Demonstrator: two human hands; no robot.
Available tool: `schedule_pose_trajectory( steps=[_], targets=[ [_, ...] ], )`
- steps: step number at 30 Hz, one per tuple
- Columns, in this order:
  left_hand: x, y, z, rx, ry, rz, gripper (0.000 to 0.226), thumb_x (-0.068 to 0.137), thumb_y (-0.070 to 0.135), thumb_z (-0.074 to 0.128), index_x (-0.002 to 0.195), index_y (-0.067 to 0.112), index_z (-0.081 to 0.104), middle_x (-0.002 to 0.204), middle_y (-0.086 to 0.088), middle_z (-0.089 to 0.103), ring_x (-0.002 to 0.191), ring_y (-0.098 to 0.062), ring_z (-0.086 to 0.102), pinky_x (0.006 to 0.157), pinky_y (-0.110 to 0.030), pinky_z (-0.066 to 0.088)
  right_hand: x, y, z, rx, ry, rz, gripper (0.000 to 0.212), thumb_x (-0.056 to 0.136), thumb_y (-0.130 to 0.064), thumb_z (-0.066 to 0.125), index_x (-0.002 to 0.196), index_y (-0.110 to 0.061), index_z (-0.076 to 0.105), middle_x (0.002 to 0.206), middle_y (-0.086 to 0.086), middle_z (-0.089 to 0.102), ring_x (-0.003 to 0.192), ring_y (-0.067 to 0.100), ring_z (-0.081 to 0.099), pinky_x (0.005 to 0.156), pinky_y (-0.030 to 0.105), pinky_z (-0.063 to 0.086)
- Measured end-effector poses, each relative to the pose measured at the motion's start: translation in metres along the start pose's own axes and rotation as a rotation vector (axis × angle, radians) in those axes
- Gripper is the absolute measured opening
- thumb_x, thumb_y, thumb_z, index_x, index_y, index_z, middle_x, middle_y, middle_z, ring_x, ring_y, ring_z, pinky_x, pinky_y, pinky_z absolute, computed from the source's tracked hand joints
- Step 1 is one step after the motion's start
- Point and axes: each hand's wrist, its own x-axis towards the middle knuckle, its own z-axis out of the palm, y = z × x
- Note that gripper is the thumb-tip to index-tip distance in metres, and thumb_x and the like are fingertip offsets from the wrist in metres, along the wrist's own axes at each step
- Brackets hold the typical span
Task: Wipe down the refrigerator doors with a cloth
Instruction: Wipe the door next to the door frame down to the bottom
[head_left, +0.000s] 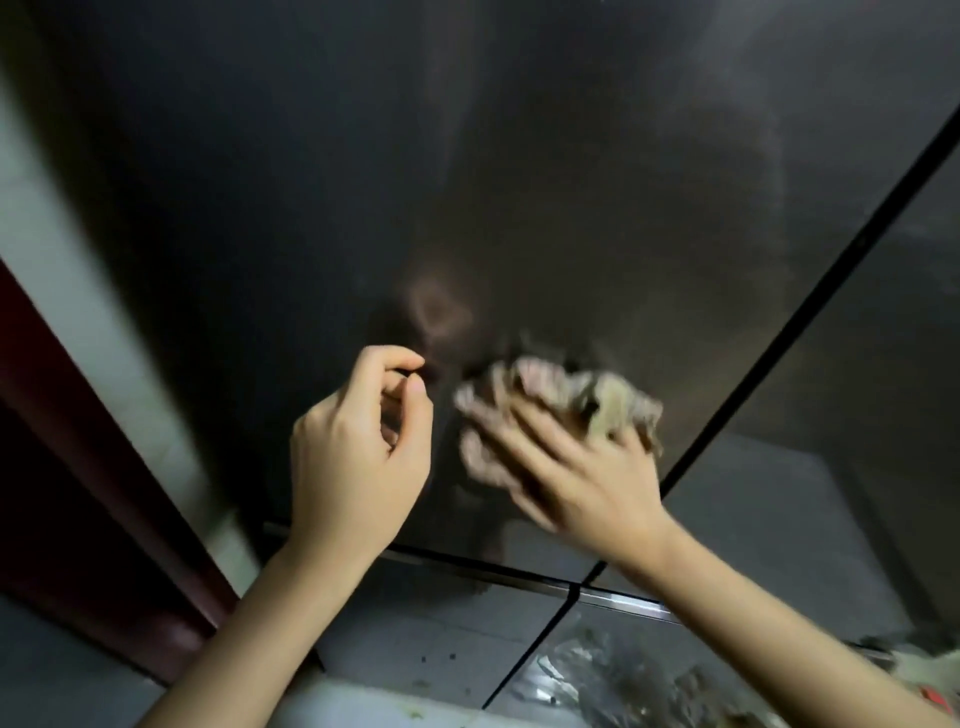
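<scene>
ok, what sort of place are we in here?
Probably a home kitchen: a dark glossy refrigerator door split by seams, the right hand pressing a cloth on it, a dark red door frame at left.

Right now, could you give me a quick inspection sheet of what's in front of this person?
Surface: dark glossy refrigerator door, smeared, with faint reflections.
Job's things: crumpled cloth, blurred, against the door near the seam between doors.
Clutter: blurred shapes at the lower right, too unclear to name.
Hands: right hand presses the cloth with straight fingers; left hand curled, holding nothing, close to the door.
Cables: nothing seen.
Surroundings: pale wall and dark red frame at left.
</scene>
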Motion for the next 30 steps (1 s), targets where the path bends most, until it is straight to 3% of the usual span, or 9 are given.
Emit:
schedule_pose_trajectory(
  steps=[3, 6, 11, 15, 18, 20, 25, 28, 30],
  targets=[
    [-0.001, -0.003, -0.001, 0.01, 0.016, -0.025, 0.019, 0.092, 0.026, 0.047, 0.098, 0.013, 0.059, 0.072, 0.002, 0.067, 0.058, -0.016, 0.062, 0.053, -0.04, 0.05, 0.067, 0.021, -0.032, 0.026, 0.148, 0.146, 0.057, 0.086, -0.047, 0.048, 0.139, -0.026, 0.046, 0.148, 0.004, 0.04, 0.109, 0.026, 0.057, 0.077, 0.035, 0.031],
    [-0.002, -0.01, -0.004, 0.026, 0.036, -0.051, 0.02, 0.091, 0.028, 0.046, 0.099, 0.014, 0.059, 0.072, 0.003, 0.067, 0.058, -0.016, 0.061, 0.053, -0.038, 0.05, 0.069, 0.008, -0.017, -0.104, 0.137, 0.113, 0.058, 0.089, -0.047, 0.045, 0.142, -0.023, 0.043, 0.155, 0.005, 0.023, 0.135, 0.024, 0.032, 0.096, 0.041, 0.025],
    [-0.004, -0.03, -0.019, 0.035, 0.074, -0.13, 0.025, 0.088, 0.031, 0.044, 0.104, 0.017, 0.057, 0.078, 0.009, 0.063, 0.062, -0.012, 0.058, 0.056, -0.039, 0.051, 0.014, -0.035, 0.026, -0.031, -0.141, -0.139, 0.068, 0.074, -0.052, 0.066, 0.135, -0.027, 0.048, 0.144, -0.006, 0.032, 0.111, 0.009, 0.044, 0.071, 0.029, 0.028],
    [-0.002, -0.047, -0.029, 0.021, 0.171, -0.194, 0.034, 0.086, 0.024, 0.05, 0.118, 0.012, 0.051, 0.103, 0.001, 0.057, 0.089, -0.015, 0.057, 0.072, -0.046, 0.052, 0.087, -0.027, -0.007, 0.014, 0.036, -0.086, 0.066, 0.077, -0.048, 0.059, 0.138, -0.026, 0.048, 0.142, -0.001, 0.048, 0.089, 0.014, 0.045, 0.066, 0.03, 0.026],
    [-0.003, -0.058, -0.035, 0.094, 0.236, -0.205, 0.046, 0.085, 0.019, 0.056, 0.127, 0.004, 0.046, 0.124, -0.013, 0.047, 0.109, -0.03, 0.05, 0.086, -0.051, 0.047, 0.13, -0.022, -0.018, -0.09, 0.158, 0.059, 0.06, 0.084, -0.047, 0.05, 0.139, -0.025, 0.047, 0.149, 0.007, 0.037, 0.117, 0.021, 0.049, 0.084, 0.037, 0.027],
    [-0.004, -0.066, -0.038, 0.159, 0.249, -0.218, 0.055, 0.085, 0.019, 0.059, 0.134, 0.001, 0.042, 0.134, -0.017, 0.042, 0.119, -0.033, 0.044, 0.103, -0.046, 0.039, 0.118, -0.039, -0.001, -0.133, 0.129, 0.027, 0.059, 0.088, -0.046, 0.048, 0.142, -0.022, 0.043, 0.152, 0.007, 0.022, 0.131, 0.021, 0.04, 0.094, 0.041, 0.025],
    [-0.003, -0.089, -0.049, 0.172, 0.121, -0.326, 0.073, 0.087, 0.032, 0.05, 0.148, 0.004, 0.022, 0.154, -0.014, 0.024, 0.14, -0.028, 0.025, 0.112, -0.026, 0.017, 0.057, -0.077, 0.04, 0.012, -0.211, -0.252, 0.056, 0.084, -0.042, 0.05, 0.137, -0.022, 0.048, 0.143, -0.004, 0.043, 0.107, 0.012, 0.049, 0.067, 0.029, 0.025],
    [0.0, -0.101, -0.05, 0.088, 0.051, -0.404, 0.076, 0.086, 0.037, 0.045, 0.151, 0.009, 0.016, 0.157, -0.011, 0.02, 0.143, -0.025, 0.021, 0.113, -0.026, 0.016, 0.104, -0.067, 0.015, 0.015, -0.095, -0.206, 0.059, 0.083, -0.043, 0.049, 0.139, -0.024, 0.045, 0.133, -0.002, 0.057, 0.086, 0.016, 0.058, 0.063, 0.031, 0.024],
    [0.0, -0.104, -0.049, 0.011, 0.024, -0.451, 0.073, 0.087, 0.038, 0.042, 0.151, 0.013, 0.016, 0.157, -0.008, 0.023, 0.143, -0.02, 0.022, 0.11, -0.022, 0.016, 0.144, -0.061, 0.0, -0.022, 0.046, -0.075, 0.057, 0.085, -0.045, 0.05, 0.139, -0.025, 0.047, 0.139, 0.004, 0.052, 0.1, 0.023, 0.06, 0.069, 0.033, 0.027]
  ],
)
